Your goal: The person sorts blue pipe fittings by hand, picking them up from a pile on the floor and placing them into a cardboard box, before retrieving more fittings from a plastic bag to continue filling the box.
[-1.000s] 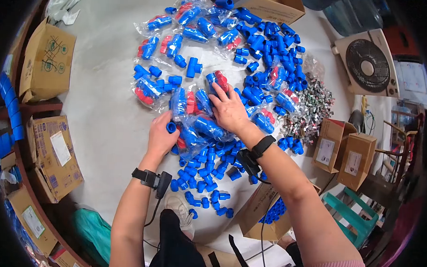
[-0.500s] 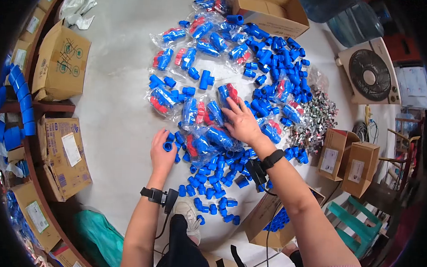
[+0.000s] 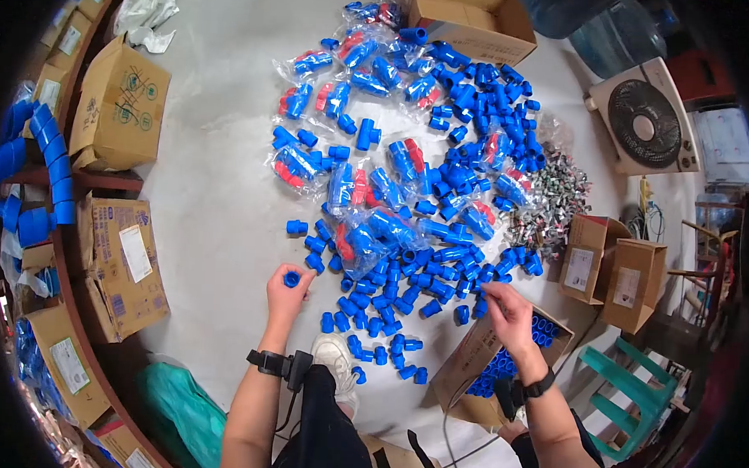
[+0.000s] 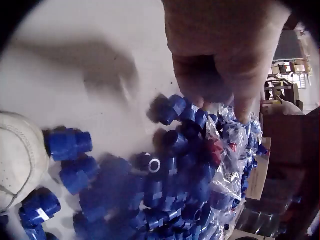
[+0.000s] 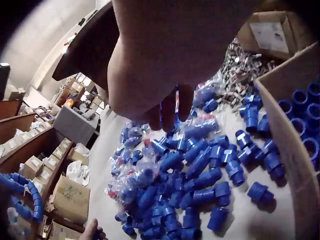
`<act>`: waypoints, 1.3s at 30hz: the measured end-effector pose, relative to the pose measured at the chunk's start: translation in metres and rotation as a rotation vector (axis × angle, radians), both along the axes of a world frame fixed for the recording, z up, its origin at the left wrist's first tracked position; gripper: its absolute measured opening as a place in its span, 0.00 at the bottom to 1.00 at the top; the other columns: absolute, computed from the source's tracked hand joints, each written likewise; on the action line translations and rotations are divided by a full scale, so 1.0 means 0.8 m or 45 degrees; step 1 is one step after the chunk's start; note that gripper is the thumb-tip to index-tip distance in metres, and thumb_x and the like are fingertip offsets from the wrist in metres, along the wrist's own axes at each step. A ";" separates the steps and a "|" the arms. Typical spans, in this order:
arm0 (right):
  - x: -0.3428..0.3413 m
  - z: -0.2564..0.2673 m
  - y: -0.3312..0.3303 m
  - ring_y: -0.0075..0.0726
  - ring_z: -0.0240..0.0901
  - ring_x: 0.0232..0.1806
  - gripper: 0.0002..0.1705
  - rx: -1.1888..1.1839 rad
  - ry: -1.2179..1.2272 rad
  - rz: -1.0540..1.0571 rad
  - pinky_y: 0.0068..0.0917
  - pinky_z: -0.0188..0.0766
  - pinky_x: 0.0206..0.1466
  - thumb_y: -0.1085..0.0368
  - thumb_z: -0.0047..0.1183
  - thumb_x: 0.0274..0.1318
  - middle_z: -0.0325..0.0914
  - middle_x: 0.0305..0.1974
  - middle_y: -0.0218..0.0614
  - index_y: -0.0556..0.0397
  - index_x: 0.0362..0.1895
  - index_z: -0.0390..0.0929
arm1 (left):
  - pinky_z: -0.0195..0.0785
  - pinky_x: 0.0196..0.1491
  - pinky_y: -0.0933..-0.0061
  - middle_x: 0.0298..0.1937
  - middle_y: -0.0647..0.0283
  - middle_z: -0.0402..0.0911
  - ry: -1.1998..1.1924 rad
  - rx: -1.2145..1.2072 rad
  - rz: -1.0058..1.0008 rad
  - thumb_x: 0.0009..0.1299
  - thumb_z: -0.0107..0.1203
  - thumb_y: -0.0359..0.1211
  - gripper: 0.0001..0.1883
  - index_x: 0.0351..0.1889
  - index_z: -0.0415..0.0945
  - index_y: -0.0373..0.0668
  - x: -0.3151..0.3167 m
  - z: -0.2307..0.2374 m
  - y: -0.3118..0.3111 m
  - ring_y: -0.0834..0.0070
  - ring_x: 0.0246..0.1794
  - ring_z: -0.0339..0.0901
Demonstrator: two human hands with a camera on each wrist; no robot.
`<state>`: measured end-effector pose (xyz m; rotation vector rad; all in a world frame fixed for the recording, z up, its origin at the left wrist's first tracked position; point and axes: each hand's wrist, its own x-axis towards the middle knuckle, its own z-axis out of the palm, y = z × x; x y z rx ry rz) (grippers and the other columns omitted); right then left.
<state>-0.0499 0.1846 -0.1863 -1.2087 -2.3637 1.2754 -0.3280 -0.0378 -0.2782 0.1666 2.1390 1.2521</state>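
Observation:
My left hand (image 3: pixel 281 301) is curled round a blue pipe fitting (image 3: pixel 291 279), whose round open end shows at the top of the fist. It is left of the heap of loose blue fittings (image 3: pixel 389 276). My right hand (image 3: pixel 510 315) hangs over the heap's right edge by the carton of blue fittings (image 3: pixel 502 366), fingertips close to a few loose pieces. In the right wrist view, the fingers of the right hand (image 5: pixel 155 75) point down with gaps between them. Bagged blue valves with red handles (image 3: pixel 391 226) lie in front of both hands.
A long blue heap (image 3: pixel 486 106) runs up the right, beside a pile of small metallic pieces (image 3: pixel 553 199). An open cardboard box (image 3: pixel 476 35) stands at the far end. A fan (image 3: pixel 642 120), small cartons (image 3: pixel 583 270) and a green stool (image 3: pixel 629 391) line the right. Cartons (image 3: pixel 130 258) stand left.
My right hand has left a red-handled valve in the middle and moved back and right, to the carton's edge. The left hand, holding its fitting, has drawn back from the bagged valves.

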 end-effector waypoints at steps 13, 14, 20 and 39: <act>0.196 0.227 -0.061 0.45 0.74 0.34 0.11 0.422 -0.113 0.117 0.30 0.70 0.38 0.78 0.53 0.41 0.76 0.31 0.44 0.57 0.33 0.75 | 0.62 0.16 0.78 0.16 0.65 0.69 -0.137 0.258 0.357 0.67 0.47 0.36 0.11 0.25 0.69 0.39 0.025 0.146 -0.190 0.79 0.14 0.67; 0.205 0.249 -0.071 0.43 0.74 0.34 0.10 0.448 -0.089 0.074 0.28 0.69 0.38 0.78 0.52 0.42 0.75 0.31 0.44 0.58 0.34 0.75 | 0.62 0.16 0.78 0.16 0.65 0.68 -0.120 0.327 0.358 0.66 0.47 0.36 0.11 0.26 0.69 0.40 0.025 0.165 -0.204 0.79 0.13 0.67; 0.289 0.344 -0.171 0.26 0.71 0.32 0.07 0.566 0.037 -0.183 0.20 0.67 0.37 0.77 0.50 0.50 0.76 0.31 0.37 0.60 0.36 0.75 | 0.60 0.19 0.81 0.19 0.69 0.67 -0.178 0.505 0.353 0.66 0.47 0.36 0.08 0.29 0.68 0.43 0.052 0.280 -0.277 0.82 0.17 0.65; 0.666 0.705 -0.419 0.38 0.76 0.30 0.10 1.589 -0.787 -0.710 0.28 0.73 0.34 0.67 0.53 0.51 0.79 0.32 0.44 0.60 0.36 0.79 | 0.52 0.22 0.82 0.21 0.68 0.56 -0.927 1.259 -0.319 0.69 0.45 0.38 0.12 0.25 0.62 0.44 0.149 0.469 -0.235 0.80 0.22 0.53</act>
